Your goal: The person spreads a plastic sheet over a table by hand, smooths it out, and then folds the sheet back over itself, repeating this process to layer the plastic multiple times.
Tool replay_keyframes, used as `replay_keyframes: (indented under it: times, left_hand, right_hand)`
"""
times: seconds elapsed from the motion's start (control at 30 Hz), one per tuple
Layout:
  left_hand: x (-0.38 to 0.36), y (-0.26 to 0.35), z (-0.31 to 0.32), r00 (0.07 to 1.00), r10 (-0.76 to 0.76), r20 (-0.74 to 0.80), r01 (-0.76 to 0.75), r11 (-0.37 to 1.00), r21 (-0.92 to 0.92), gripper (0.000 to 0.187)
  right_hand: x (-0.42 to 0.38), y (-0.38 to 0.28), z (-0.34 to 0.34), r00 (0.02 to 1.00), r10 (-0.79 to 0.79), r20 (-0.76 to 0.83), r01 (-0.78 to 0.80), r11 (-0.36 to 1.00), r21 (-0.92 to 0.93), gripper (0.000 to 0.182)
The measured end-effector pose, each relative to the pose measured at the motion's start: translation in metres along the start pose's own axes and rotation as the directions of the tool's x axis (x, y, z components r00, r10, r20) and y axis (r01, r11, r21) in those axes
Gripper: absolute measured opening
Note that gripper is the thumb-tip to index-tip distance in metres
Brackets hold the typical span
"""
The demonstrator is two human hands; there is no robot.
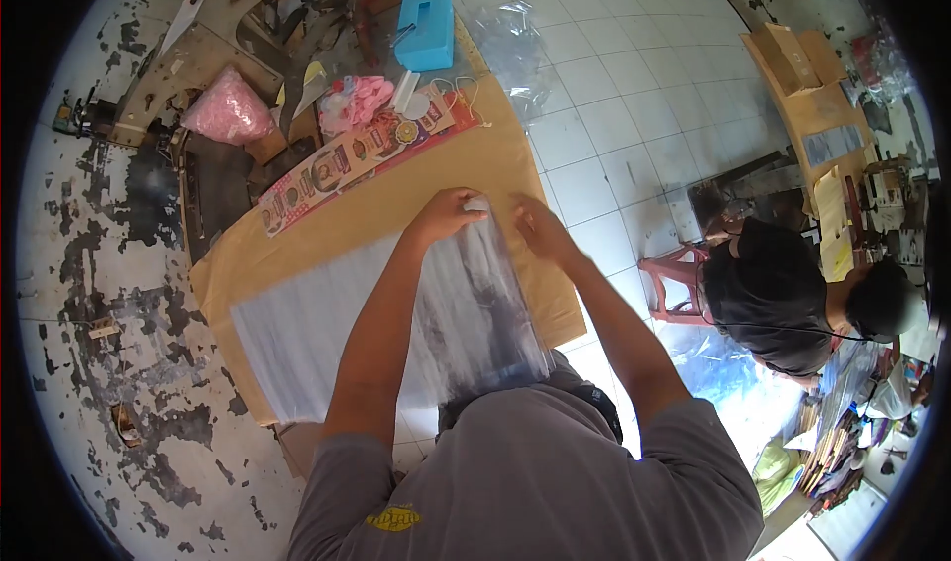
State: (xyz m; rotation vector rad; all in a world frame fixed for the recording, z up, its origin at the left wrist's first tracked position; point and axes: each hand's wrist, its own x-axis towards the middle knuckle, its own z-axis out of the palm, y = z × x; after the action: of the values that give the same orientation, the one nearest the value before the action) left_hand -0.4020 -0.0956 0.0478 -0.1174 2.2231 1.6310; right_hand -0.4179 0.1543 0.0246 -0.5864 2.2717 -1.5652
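My left hand and my right hand grip the far end of a clear plastic bag that holds something dark. The bag stretches from my hands back toward my body, over a stack of clear plastic sheets lying on a brown cardboard-covered table. A small white piece shows between my left fingers at the bag's mouth.
A printed card strip, a pink bag, pink items and a blue box lie at the table's far end. A person in black bends over by a pink stool on the white tiled floor at right.
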Motion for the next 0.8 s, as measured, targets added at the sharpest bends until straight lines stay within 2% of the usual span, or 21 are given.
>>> replay_keyframes:
  times: [0.07,0.1,0.13,0.2,0.3,0.4,0.47,0.5,0.6,0.7,0.8]
  left_hand:
    - [-0.005,0.023,-0.009,0.996,-0.09,0.023,0.092,0.993,-0.075,0.049]
    - [-0.008,0.03,-0.013,0.99,-0.139,0.038,0.142,0.984,-0.11,0.048]
    - [-0.005,0.028,-0.016,0.993,-0.112,0.035,0.116,0.984,-0.137,0.048]
    - [0.001,0.019,-0.016,0.998,-0.061,0.03,0.065,0.979,-0.191,0.048]
    - [0.009,0.007,-0.008,0.999,-0.015,-0.044,0.008,0.987,-0.163,0.046]
    - [0.006,-0.004,-0.007,0.983,0.164,-0.083,-0.154,0.981,0.116,0.057]
    - [-0.009,-0.01,-0.001,0.963,0.238,-0.125,-0.158,0.876,0.455,0.064]
    - [-0.014,-0.013,0.0,0.948,0.287,-0.139,-0.147,0.78,0.608,0.068]
    - [-0.024,-0.024,0.007,0.911,0.395,-0.117,-0.233,0.727,0.646,0.08]
    - [-0.027,-0.016,0.012,0.95,0.302,-0.076,-0.172,0.71,0.682,0.083]
    - [-0.025,-0.021,0.017,0.932,0.347,-0.107,-0.139,0.612,0.778,0.085]
  right_hand:
    - [-0.056,0.001,0.002,0.994,0.11,-0.018,-0.112,0.986,-0.125,0.05]
    - [-0.085,-0.008,0.007,0.969,0.238,0.061,-0.232,0.968,-0.098,0.054]
    - [-0.112,-0.02,0.01,0.923,0.359,0.14,-0.351,0.933,-0.079,0.058]
    - [-0.16,-0.03,0.024,0.896,0.426,0.129,-0.419,0.905,-0.077,0.063]
    - [-0.196,-0.035,0.028,0.944,0.327,0.034,-0.32,0.938,-0.135,0.06]
    - [-0.211,-0.038,0.02,0.938,0.343,0.054,-0.339,0.938,-0.071,0.058]
    - [-0.216,-0.047,0.008,0.872,0.463,0.162,-0.44,0.884,-0.155,0.056]
    - [-0.216,-0.051,0.001,0.832,0.514,0.21,-0.477,0.855,-0.202,0.055]
    - [-0.234,-0.032,-0.001,0.726,0.613,0.312,-0.543,0.789,-0.288,0.053]
    - [-0.243,-0.019,-0.001,0.725,0.584,0.366,-0.471,0.808,-0.355,0.053]
    - [-0.242,-0.013,-0.003,0.723,0.537,0.434,-0.361,0.83,-0.425,0.057]
